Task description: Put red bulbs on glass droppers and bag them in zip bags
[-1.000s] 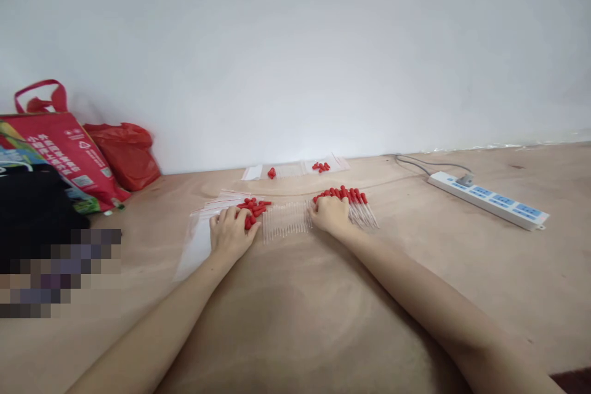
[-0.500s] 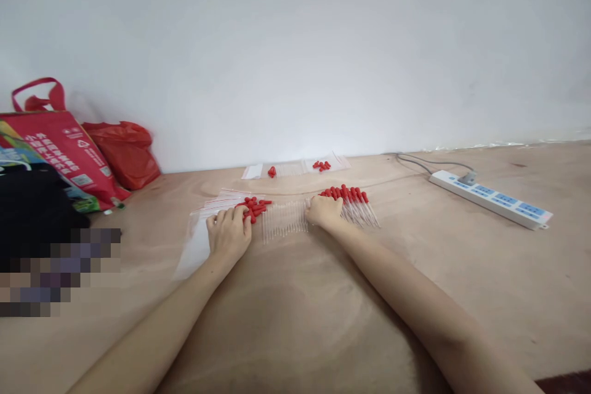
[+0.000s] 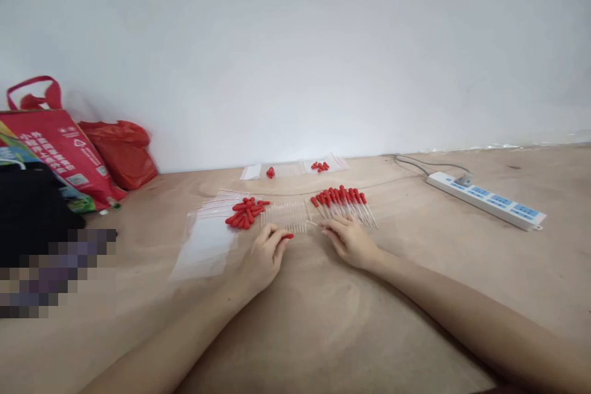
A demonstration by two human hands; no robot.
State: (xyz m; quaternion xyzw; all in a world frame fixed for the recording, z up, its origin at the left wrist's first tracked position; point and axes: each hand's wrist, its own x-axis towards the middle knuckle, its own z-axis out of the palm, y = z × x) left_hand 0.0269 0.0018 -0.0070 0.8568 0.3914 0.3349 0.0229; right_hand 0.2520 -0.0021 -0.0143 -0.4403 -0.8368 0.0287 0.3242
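Note:
Between the thumb and fingers of my left hand (image 3: 264, 257) is a red rubber bulb (image 3: 289, 236). My right hand (image 3: 353, 243) pinches a thin clear dropper tube (image 3: 313, 223), its end pointing left toward the bulb; the two are apart. Beyond my hands lies a row of bare dropper tubes (image 3: 282, 214). To their left is a heap of loose red rubber bulbs (image 3: 244, 214), partly on clear zip bags (image 3: 203, 249). Right of the row, several droppers with red bulbs fitted (image 3: 342, 196) lie side by side, their lower ends partly behind my right hand.
Near the wall lie more clear bags (image 3: 289, 169) with red bulbs in and on them. A white power strip (image 3: 487, 200) with a plugged-in cable is at the right. Red bags (image 3: 117, 151) and a black item (image 3: 37, 215) stand at the left on the wooden tabletop (image 3: 295, 332).
My left hand has left the bulb heap and come right and nearer with one red bulb. My right hand has drawn back from the tube row with a tube in its fingers.

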